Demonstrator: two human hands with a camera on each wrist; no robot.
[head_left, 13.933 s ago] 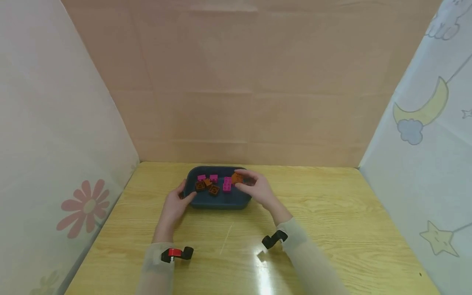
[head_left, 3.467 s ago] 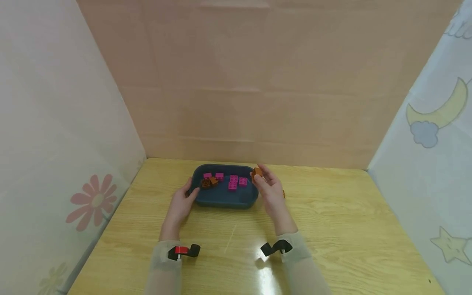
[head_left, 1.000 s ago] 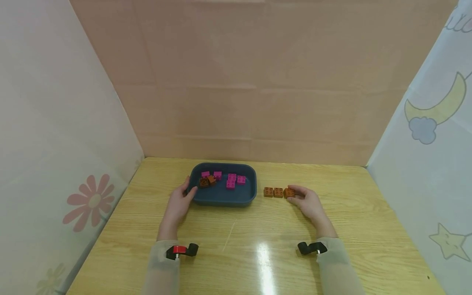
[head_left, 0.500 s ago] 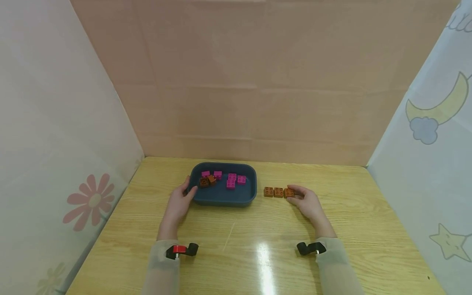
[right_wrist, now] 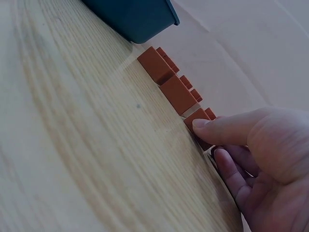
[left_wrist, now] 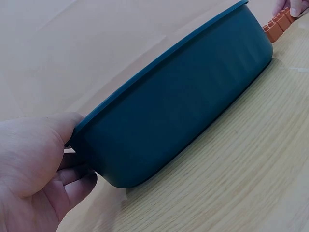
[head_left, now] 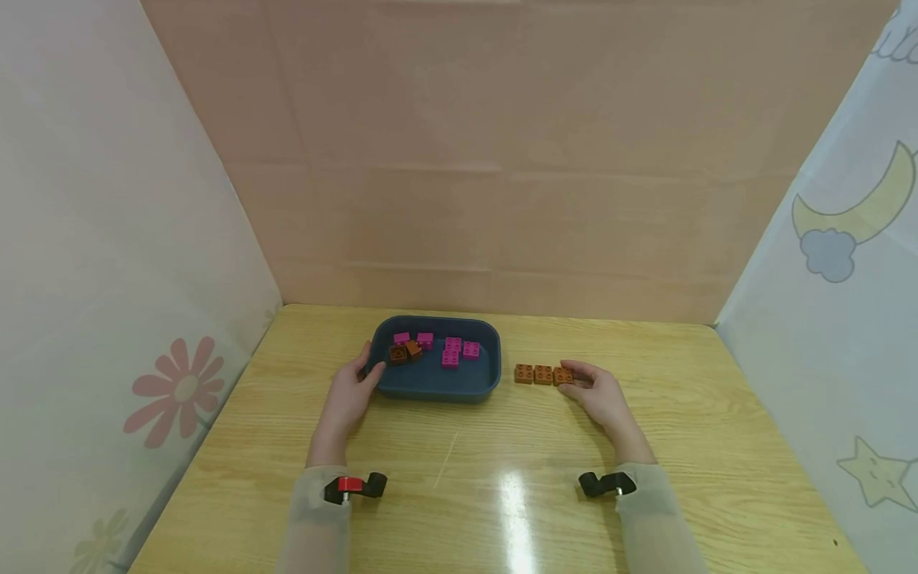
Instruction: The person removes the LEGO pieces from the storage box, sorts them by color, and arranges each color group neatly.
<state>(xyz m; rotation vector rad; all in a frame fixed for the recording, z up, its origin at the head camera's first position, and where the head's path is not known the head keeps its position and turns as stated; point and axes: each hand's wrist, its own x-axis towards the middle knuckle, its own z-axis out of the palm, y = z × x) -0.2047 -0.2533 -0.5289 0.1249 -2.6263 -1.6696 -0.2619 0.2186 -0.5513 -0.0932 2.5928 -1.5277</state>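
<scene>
My left hand [head_left: 349, 392] holds the left end of a dark blue tray [head_left: 437, 394], its thumb over the rim and its fingers against the outer wall. To the right of the tray, three orange-brown toy building bricks stand studs up in a row on the table. My right hand [head_left: 601, 396] pinches the rightmost brick [right_wrist: 196, 121] between thumb and fingers. The middle brick [right_wrist: 178, 95] and the left brick [right_wrist: 155, 66] stand beside it. Inside the tray lie several pink bricks [head_left: 450, 359], with a dark brown brick [head_left: 398, 355] and an orange-brown brick [head_left: 413, 349] at the left.
The wooden table [head_left: 459, 510] ends at a tan backdrop [head_left: 402, 199] behind the tray. White patterned sheets [head_left: 86, 239] stand along both sides. A black camera mount [head_left: 606, 483] sits on the right wrist, and another [head_left: 355, 487] on the left.
Orange-brown bricks have gone from the tray to a row on the table. Over the last second the right hand stays at the third brick, which now sits level beside the others.
</scene>
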